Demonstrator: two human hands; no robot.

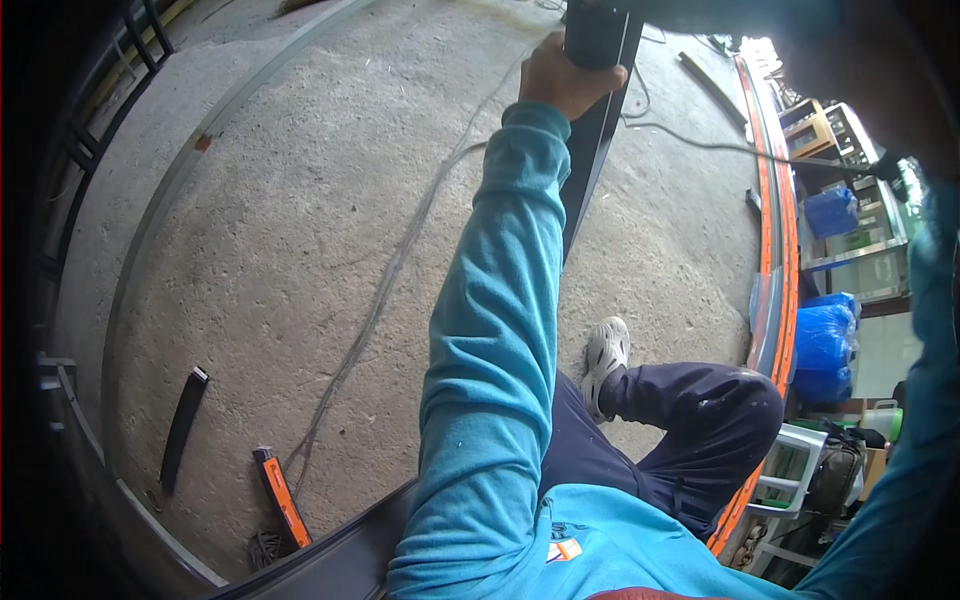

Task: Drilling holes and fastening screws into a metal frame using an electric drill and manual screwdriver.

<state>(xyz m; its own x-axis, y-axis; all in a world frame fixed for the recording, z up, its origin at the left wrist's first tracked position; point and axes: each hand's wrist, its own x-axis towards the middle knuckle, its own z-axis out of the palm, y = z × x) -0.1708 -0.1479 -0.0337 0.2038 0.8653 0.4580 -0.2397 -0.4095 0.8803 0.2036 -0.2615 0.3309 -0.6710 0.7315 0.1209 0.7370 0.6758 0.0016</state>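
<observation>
My left hand (566,80) is closed round a long dark metal profile (588,160) in front of me, thumb across its face. That arm reaches straight forward. At the upper right my right hand (870,70) is raised close to the camera, dark and blurred, wrapped round a corded power tool. The dark body of the power tool (740,16) stretches left along the top edge, over the profile's far part; its tip is not clear. From below the right hand a black cord (715,146) runs left to the floor.
Orange-and-grey rails (765,190) run along the right. Beyond them are blue plastic-wrapped bundles (825,345), framed glass panels (870,255) and a white stool (790,465). An orange-black bar (282,500) and a black strip (183,430) lie on the concrete floor (270,220) at lower left.
</observation>
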